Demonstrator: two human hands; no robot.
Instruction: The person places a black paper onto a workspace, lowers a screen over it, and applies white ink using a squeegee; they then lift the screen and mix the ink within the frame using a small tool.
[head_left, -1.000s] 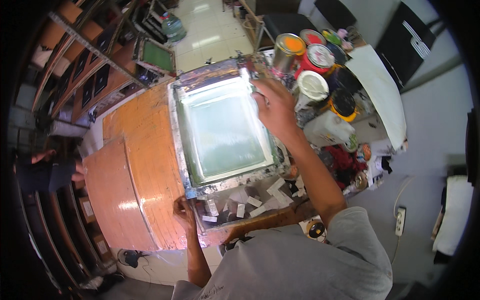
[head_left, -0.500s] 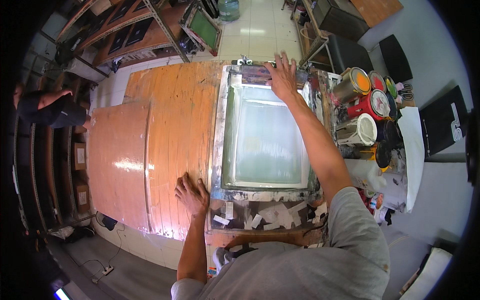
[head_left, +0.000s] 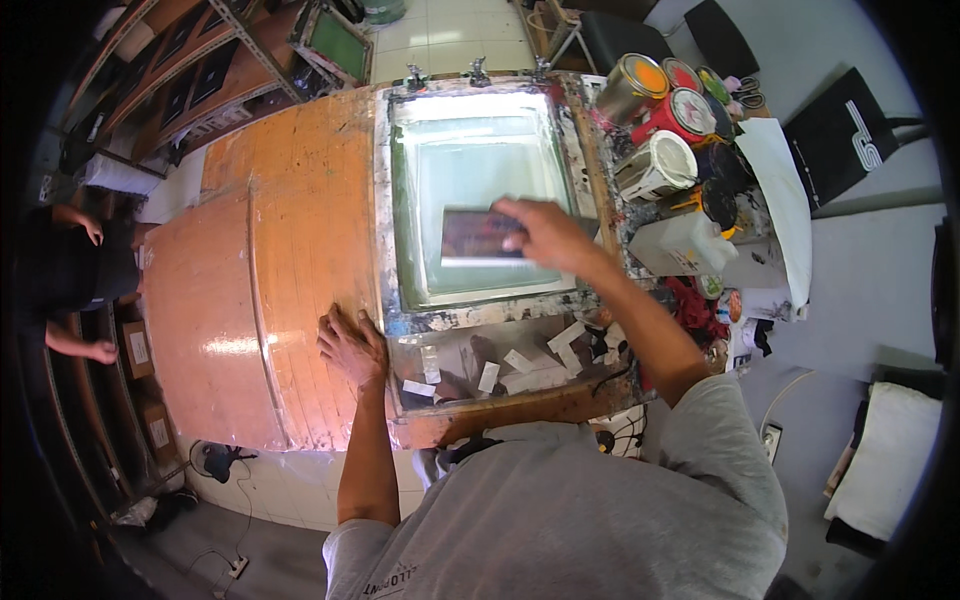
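My right hand grips a wide dark squeegee, somewhat smeared by motion, over the near half of a printing screen. The screen's frame is paint-stained, and its pale, whitish-green mesh lies flat on the table. Beside the frame's near left corner, my left hand rests on the wooden tabletop with its fingers spread, holding nothing. The squeegee's blade edge is blurred where it meets the mesh.
Metal clamps stand at the frame's far edge. Paint cans and a white jug crowd the right side. Bits of white tape lie at the near edge. Another person stands at the left by shelves.
My right hand has come from the screen's far end toward me with the squeegee. My left hand stays on the tabletop. The view has shifted, and the other person has changed pose.
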